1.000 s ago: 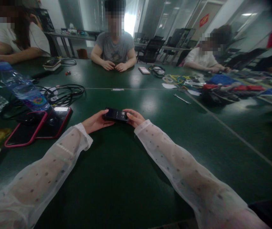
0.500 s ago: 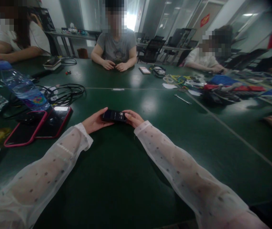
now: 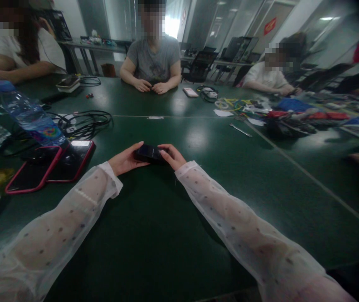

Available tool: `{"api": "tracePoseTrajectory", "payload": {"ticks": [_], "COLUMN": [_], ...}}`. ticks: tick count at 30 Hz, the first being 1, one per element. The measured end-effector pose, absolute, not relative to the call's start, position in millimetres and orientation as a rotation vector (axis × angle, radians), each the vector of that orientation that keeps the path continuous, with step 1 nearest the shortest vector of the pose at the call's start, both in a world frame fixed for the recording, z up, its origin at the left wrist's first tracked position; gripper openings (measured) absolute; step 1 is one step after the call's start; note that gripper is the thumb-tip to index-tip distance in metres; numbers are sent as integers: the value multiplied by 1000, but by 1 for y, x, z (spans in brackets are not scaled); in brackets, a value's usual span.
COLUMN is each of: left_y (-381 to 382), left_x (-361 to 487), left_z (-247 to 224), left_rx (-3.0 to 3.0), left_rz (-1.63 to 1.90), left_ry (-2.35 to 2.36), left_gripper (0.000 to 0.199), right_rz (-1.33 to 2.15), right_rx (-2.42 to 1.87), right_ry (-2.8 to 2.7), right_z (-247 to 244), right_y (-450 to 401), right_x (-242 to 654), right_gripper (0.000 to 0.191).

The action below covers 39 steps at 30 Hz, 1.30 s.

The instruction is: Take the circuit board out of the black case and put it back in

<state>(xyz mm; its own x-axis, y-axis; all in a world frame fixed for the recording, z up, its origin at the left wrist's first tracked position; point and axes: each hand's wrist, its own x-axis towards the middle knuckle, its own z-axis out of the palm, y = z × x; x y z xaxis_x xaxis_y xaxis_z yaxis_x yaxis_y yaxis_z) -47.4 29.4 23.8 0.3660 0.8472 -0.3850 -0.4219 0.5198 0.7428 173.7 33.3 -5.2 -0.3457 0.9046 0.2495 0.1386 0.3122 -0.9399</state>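
Observation:
A small black device with a dark screen [image 3: 149, 152] lies sideways between my two hands, just over the green table [image 3: 154, 235]; a little faint text shows on its screen. My left hand [image 3: 126, 159] grips its left end, thumb along the far edge and fingers at the near edge. On the right end, my right hand [image 3: 173, 157] has its thumb over the screen and its other fingers behind the far edge. Whether the device touches the tabletop I cannot tell.
To the left lie two red-edged phones [image 3: 34, 170], a water bottle [image 3: 31, 113] and coiled black cables [image 3: 87, 123]. A wrench [image 3: 240, 130] lies right of centre, before a heap of cables and bags [image 3: 305, 115]. A person in grey [image 3: 154, 58] sits opposite; others sit at both sides.
My right thumb has slid left, further onto the device's screen, and covers the bright icons seen there before. The left hand has stayed in place.

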Motion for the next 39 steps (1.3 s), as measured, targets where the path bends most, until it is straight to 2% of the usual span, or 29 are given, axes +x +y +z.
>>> {"api": "tracePoseTrajectory", "payload": {"ticks": [5,9,12,16,21,26,31,39], "left_y": [33,36,36,34,34,37,37,36], "left_x": [-49,-51,-52,-51,-51,-54,-56,-55], "left_z": [21,17,16,20,20,15,14,17], "left_rx": [587,591,579,579,586,557,559,560], "left_rz": [845,797,790,820,806,793,772,771], "left_ry": [809,794,777,774,780,772,778,761], "left_gripper": [43,51,50,39,38,33,31,33], "right_rz": [962,933,935,953,918,569,217,11], "right_rx": [-931,-954,-951,-938,-948,-1112,-1380,-1638], "right_ry": [-1872,-1873,-1835,-1793,-1737,-1542,-1463,-1411], "right_z": [-4,-5,-3,2,20,26,5,-21], "right_y": [24,25,24,27,39,60,87,109], "right_x": [169,169,169,172,186,214,261,317], "right_gripper": [62,54,51,53,60,62,60,57]}}
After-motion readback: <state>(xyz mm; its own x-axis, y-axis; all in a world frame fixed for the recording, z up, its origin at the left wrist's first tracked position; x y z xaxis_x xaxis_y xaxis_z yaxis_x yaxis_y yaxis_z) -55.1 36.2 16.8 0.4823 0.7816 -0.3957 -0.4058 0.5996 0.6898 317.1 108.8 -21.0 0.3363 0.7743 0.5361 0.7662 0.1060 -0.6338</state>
